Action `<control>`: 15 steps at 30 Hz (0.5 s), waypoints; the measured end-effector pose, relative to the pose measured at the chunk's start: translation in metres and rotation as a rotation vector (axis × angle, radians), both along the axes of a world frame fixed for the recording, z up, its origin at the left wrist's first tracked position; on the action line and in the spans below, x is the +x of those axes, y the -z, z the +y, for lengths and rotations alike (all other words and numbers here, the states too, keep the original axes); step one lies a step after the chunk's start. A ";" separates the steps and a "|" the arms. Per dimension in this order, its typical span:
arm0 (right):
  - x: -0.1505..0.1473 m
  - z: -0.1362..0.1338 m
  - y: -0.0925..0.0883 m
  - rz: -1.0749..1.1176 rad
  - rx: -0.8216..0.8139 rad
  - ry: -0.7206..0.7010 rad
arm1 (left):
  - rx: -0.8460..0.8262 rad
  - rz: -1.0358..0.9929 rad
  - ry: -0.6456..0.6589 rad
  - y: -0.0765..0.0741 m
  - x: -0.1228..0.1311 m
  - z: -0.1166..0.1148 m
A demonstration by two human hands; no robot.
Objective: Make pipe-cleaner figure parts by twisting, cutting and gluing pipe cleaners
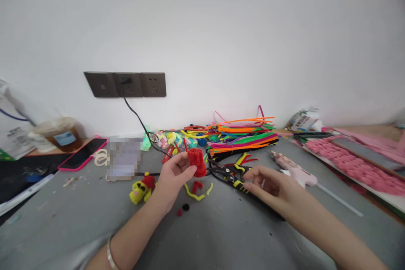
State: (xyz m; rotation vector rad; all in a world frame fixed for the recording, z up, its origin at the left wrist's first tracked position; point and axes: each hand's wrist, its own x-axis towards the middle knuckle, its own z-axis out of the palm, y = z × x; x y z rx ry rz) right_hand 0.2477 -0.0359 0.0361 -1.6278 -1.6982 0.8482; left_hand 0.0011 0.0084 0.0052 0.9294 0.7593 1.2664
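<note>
My left hand (177, 175) pinches a red fuzzy piece made of bent pipe cleaner (197, 162) between thumb and fingers, above the middle of the table. Thin red ends stick up behind its fingertips. My right hand (268, 183) is half curled, with a gap between thumb and fingers, beside the handles of black-and-yellow wire strippers (228, 173). I cannot tell whether its fingertips touch them. Left of my left wrist lies a yellow fuzzy figure (138, 192) with a red top. Yellow pipe cleaner offcuts (198, 197) and a black pompom (185, 207) lie under my hands.
Bundled coloured pipe cleaners (243, 141) lie along the wall. A pink glue gun (295, 168) with a glue stick is at right, near a pink braided mat (344, 160). Left are a phone (84, 155), a tape roll (101, 157) and a drink cup (65, 135). A black cord (136, 114) hangs from the socket.
</note>
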 end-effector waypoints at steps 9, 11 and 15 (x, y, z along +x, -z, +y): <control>-0.020 0.000 -0.004 0.108 -0.066 -0.158 | 0.022 0.019 -0.005 -0.001 0.000 0.000; -0.025 0.000 -0.005 0.136 -0.066 -0.204 | 0.023 0.014 -0.003 -0.002 0.001 -0.001; -0.040 -0.007 -0.015 0.202 -0.045 -0.274 | 0.036 0.002 -0.002 -0.002 0.001 -0.001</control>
